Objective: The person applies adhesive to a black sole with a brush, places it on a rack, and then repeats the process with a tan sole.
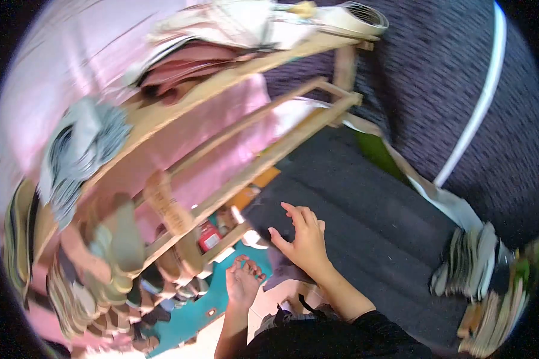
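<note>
A: Checking hands first. Right hand (305, 236), centre of frame, fingers spread wide, palm down over the dark grey fabric (365, 221). Holds nothing. Contact with the cloth: cannot tell, frame is blurred.

B: Left?

A: Left hand (244, 278), lower centre, just left of and below the right. Fingers loosely curled, nothing in it. It hangs over the teal surface (188, 314) at the bottom of the frame.

B: Where does the grey fabric sit?

A: Centre to lower right, running from the wooden rack (269, 152) down toward the body. Right hand is at its left edge.

B: Rack contents?

A: Slanted wooden frame across the upper left. Folded cloth stacks (81, 149) on it, grey-white at left, pink and cream (185, 60) at top. Pink wall behind. Small red item (209, 236) under the lower rail, left of the right hand; too blurred to identify.

B: Anything else?

A: Stacked flat pieces (479, 263) at right edge. White pipe (482, 90) crossing the dark textured surface, upper right.
</note>
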`<control>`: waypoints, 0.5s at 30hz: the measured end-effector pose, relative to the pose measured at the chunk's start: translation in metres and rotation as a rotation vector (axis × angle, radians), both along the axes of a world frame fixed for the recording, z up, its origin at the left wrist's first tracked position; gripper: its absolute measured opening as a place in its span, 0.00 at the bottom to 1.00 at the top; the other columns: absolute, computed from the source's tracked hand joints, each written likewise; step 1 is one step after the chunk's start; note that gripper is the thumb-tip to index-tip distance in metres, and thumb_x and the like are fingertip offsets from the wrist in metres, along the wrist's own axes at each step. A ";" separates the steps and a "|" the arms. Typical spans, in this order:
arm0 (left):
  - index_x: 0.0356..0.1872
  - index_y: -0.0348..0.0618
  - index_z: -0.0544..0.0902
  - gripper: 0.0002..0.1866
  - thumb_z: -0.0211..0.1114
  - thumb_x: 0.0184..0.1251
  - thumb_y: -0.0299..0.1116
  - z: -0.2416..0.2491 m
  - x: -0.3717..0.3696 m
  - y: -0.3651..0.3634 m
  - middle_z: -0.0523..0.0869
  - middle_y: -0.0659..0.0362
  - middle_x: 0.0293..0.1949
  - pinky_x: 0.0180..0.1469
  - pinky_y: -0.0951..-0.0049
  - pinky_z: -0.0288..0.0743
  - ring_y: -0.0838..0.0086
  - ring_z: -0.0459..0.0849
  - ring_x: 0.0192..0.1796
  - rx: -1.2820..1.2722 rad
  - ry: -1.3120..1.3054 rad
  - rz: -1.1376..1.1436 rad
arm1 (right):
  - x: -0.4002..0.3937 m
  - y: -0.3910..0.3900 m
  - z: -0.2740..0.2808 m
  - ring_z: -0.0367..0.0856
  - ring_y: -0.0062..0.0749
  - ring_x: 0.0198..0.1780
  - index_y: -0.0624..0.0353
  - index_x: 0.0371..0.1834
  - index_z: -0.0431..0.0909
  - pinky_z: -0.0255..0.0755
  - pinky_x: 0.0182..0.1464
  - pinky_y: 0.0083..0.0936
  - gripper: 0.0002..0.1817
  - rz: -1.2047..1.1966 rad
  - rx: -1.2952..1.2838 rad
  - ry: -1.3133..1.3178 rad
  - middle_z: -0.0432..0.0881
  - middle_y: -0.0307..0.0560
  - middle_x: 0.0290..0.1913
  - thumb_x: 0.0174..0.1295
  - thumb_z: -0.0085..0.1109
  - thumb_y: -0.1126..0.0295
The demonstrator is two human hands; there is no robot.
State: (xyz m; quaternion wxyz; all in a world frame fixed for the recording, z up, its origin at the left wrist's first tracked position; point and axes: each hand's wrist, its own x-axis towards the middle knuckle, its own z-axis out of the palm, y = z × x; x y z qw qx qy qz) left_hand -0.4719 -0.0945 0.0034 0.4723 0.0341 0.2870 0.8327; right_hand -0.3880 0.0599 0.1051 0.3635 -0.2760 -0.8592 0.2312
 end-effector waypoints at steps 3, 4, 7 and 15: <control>0.40 0.50 0.70 0.16 0.52 0.57 0.48 0.004 0.020 0.037 0.70 0.61 0.31 0.39 0.67 0.63 0.72 0.68 0.34 -0.024 0.014 -0.160 | 0.065 0.016 0.004 0.74 0.35 0.43 0.54 0.52 0.71 0.60 0.43 0.34 0.26 -0.202 -0.016 0.001 0.74 0.43 0.40 0.48 0.62 0.59; 0.40 0.49 0.70 0.16 0.52 0.57 0.48 0.006 0.029 0.049 0.70 0.60 0.31 0.39 0.68 0.63 0.72 0.69 0.33 -0.020 0.029 -0.198 | 0.088 0.019 0.004 0.74 0.35 0.43 0.54 0.52 0.71 0.60 0.43 0.34 0.26 -0.277 -0.013 -0.001 0.74 0.43 0.40 0.48 0.62 0.59; 0.39 0.49 0.70 0.15 0.52 0.57 0.47 0.016 0.070 0.084 0.70 0.60 0.29 0.38 0.68 0.63 0.73 0.69 0.32 0.024 0.074 -0.380 | 0.164 0.018 0.005 0.75 0.34 0.41 0.54 0.50 0.71 0.60 0.42 0.32 0.23 -0.446 0.011 0.029 0.75 0.42 0.36 0.49 0.62 0.63; 0.39 0.47 0.69 0.12 0.47 0.61 0.43 0.022 0.243 0.141 0.70 0.59 0.28 0.38 0.69 0.64 0.72 0.69 0.31 0.151 0.069 -0.818 | 0.374 -0.029 0.002 0.74 0.31 0.34 0.55 0.47 0.73 0.62 0.42 0.29 0.21 -0.890 0.044 0.104 0.76 0.41 0.35 0.47 0.62 0.67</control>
